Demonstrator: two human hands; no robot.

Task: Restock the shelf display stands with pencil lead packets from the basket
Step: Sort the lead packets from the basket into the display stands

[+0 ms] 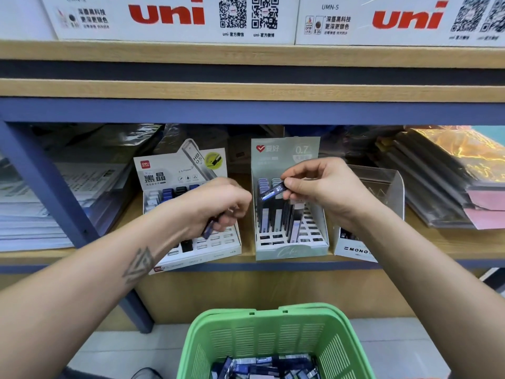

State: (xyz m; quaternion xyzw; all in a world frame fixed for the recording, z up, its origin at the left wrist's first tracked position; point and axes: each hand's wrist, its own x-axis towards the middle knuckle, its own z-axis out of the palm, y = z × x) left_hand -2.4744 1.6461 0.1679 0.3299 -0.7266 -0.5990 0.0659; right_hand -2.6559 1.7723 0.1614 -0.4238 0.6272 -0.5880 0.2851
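Note:
My right hand pinches a dark blue pencil lead packet by one end, just above the pale green display stand on the shelf. That stand has several packets upright in its slots. My left hand grips a few dark packets over the white display stand, whose rows are partly filled. A green basket sits below at the bottom centre with several loose packets inside.
A white Mono box with a clear plastic back stands right of the green stand. Stacked papers fill the shelf's left side, stacked folders its right. A blue shelf post runs down the left. White uni boxes line the shelf above.

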